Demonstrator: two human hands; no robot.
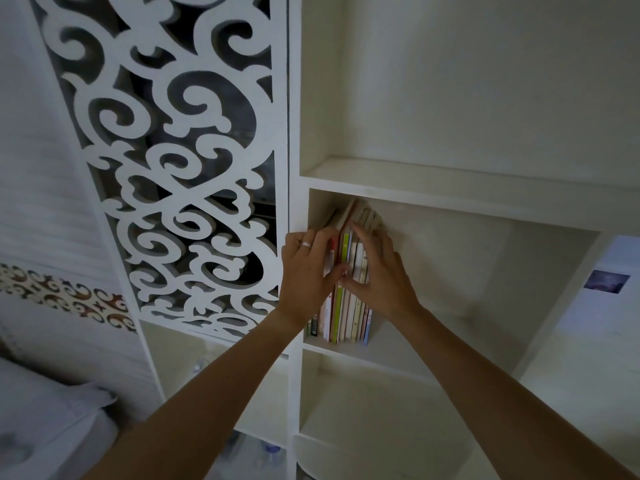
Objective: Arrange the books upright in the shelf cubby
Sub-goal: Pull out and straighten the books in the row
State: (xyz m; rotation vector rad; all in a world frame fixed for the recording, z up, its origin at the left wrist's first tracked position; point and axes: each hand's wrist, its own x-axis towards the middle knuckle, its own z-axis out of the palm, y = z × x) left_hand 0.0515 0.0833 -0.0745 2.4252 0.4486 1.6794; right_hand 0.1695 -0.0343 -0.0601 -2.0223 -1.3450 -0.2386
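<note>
At left end of the shelf cubby (450, 244), hard against its left wall: row of thin books (349, 317), spines out, standing upright on the cubby floor. Spines pale pink, cream, one yellow-green; a darker one at far left, partly hidden.

Left hand (304, 268) – on left part of the row, palm toward spines. Fingers roughly together, laid across the upper spines; thumb down low, tip meeting the other hand. Silver ring (306, 244) on one finger. Whether it grips or only presses: cannot tell.

Right hand (379, 271) – on right side of the row, fingers straight and close together, angled up-left over the top of the spines; thumb reaches left across spines at mid-height. Looks like flat pressing, no pinch seen.

Both forearms rise from lower frame edge, converging at the books.

Rest of cubby, right of row: bare floor and back wall. White scrollwork panel (180, 161) stands left of the shelf unit. Bedding (45, 420) at lower left.
</note>
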